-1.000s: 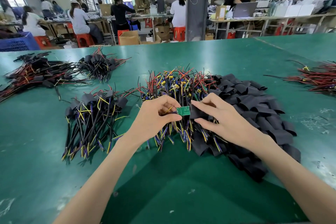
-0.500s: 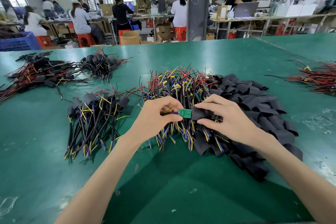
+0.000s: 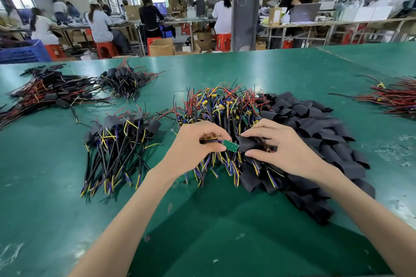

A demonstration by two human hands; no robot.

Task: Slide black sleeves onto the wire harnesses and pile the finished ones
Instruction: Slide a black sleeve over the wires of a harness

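Our left hand point(image 3: 193, 148) pinches the harness by its wires just behind the small green board point(image 3: 230, 145), above the loose pile point(image 3: 225, 105); our right hand point(image 3: 281, 148) pinches the black sleeve point(image 3: 249, 143), whose mouth meets the board's end. Both seem light to us: the sleeve is soft and collapses, so grip near its mouth; the wires are floppy, so hold close to the stiff board

No text, label, brand or number can be read anywhere. The small green rectangular circuit board point(image 3: 230, 145), pinched at the fingertips of the left hand point(image 3: 193, 147) and just beside the matte black sleeve point(image 3: 249, 144) held by the right hand point(image 3: 286, 149), shows only specks too small to make out. Far beyond both hands, the grey laptop lid point(image 3: 305, 12) and the brown cardboard boxes point(image 3: 161, 47) are too blurred to read.
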